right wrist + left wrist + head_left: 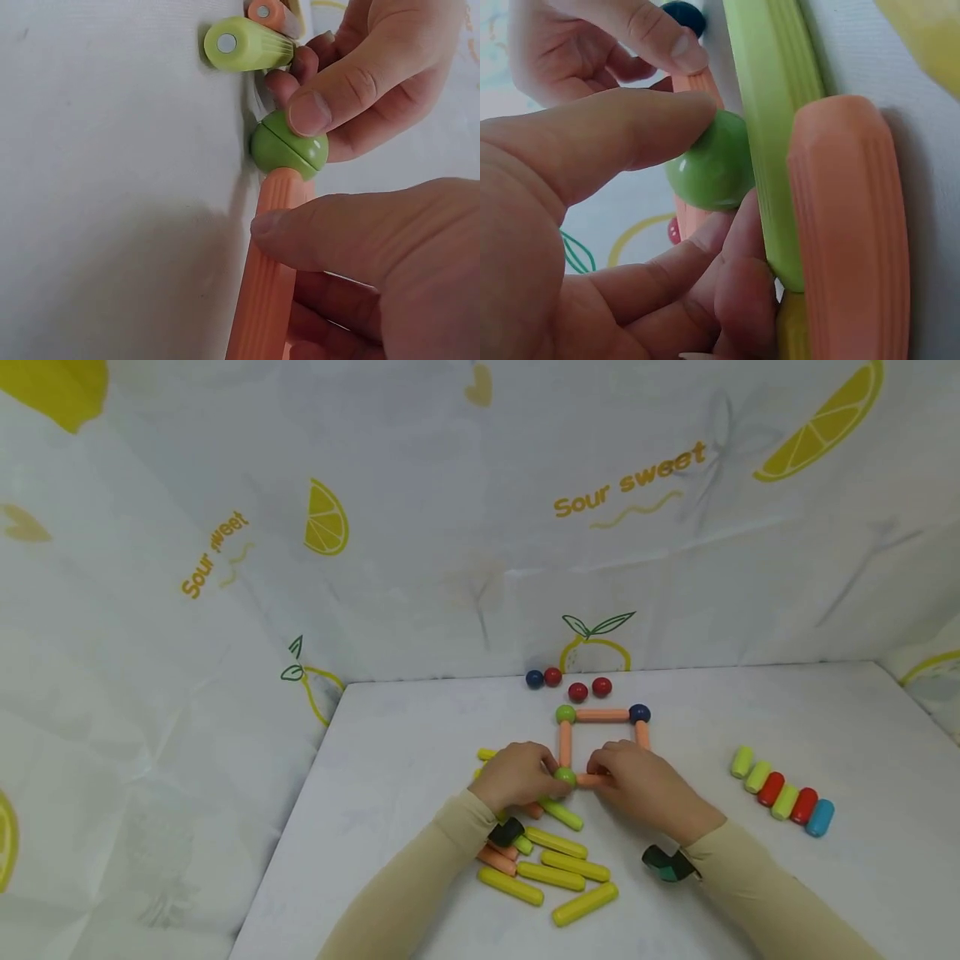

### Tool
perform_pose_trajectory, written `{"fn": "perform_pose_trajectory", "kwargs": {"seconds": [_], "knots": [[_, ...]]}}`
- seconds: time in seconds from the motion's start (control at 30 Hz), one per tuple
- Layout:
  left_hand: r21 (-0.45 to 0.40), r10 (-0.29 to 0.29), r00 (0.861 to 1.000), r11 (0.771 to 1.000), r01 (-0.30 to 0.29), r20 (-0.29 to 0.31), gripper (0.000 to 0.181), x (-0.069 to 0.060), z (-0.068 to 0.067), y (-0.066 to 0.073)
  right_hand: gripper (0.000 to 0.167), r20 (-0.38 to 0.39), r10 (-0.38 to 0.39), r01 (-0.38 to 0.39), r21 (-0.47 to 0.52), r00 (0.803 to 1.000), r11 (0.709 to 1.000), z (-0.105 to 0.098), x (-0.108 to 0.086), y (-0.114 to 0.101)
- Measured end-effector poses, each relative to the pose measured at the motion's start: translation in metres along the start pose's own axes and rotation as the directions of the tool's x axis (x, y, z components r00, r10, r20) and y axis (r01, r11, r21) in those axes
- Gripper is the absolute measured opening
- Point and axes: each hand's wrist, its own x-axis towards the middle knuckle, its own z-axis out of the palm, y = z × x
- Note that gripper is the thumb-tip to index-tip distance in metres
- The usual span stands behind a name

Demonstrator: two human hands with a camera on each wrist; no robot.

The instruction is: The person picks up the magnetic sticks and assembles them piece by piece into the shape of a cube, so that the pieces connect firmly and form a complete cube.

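On the white tabletop my left hand pinches a green ball between thumb and fingers. My right hand holds an orange stick, thumb on one side and fingers on the other; the stick's end meets the ball. From that ball another orange stick runs back to a second green ball. A back orange stick links this one to a dark blue ball. A further orange stick comes forward from the blue ball; my right hand hides its near end.
Several yellow sticks lie in front of my left hand, with lime and orange ones beside it. Red balls and a blue ball sit at the back. Short lime, red and blue pieces line up at right.
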Motion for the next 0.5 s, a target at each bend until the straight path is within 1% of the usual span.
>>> {"fn": "perform_pose_trajectory", "kwargs": {"seconds": [0.07,0.13,0.2,0.27,0.37,0.43,0.5], "knots": [[0.009,0.004,1.0,1.0,-0.004,0.005,0.033,0.0,-0.001,0.001,0.011,0.005,0.014,-0.014,0.004,1.0,1.0,-0.001,0.0,0.001],[0.034,0.014,1.0,0.999,-0.014,0.011,0.034,0.0,-0.004,0.001,0.013,0.013,0.025,-0.025,0.009,1.0,1.0,-0.002,0.0,0.001],[0.057,0.034,0.999,0.998,-0.035,0.015,0.037,-0.002,-0.01,0.0,0.016,0.018,0.036,-0.036,0.015,0.999,0.999,-0.003,-0.001,0.001],[0.065,0.068,0.998,0.996,-0.068,0.012,0.034,-0.007,-0.019,-0.003,0.021,0.016,0.044,-0.045,0.019,0.999,0.999,-0.006,-0.002,0.001],[0.052,0.139,0.99,0.989,-0.139,0.012,0.022,-0.017,-0.028,-0.016,0.026,0.0,0.058,-0.058,0.023,0.998,0.998,-0.012,-0.01,0.004],[0.066,0.193,0.981,0.979,-0.194,0.022,0.011,-0.025,-0.032,-0.028,0.027,-0.02,0.064,-0.063,0.017,0.998,0.998,-0.017,-0.019,0.008],[0.103,0.247,0.969,0.963,-0.249,0.033,0.006,-0.031,-0.032,-0.041,0.028,-0.035,0.078,-0.078,0.003,0.996,0.997,-0.023,-0.029,0.015]]}}
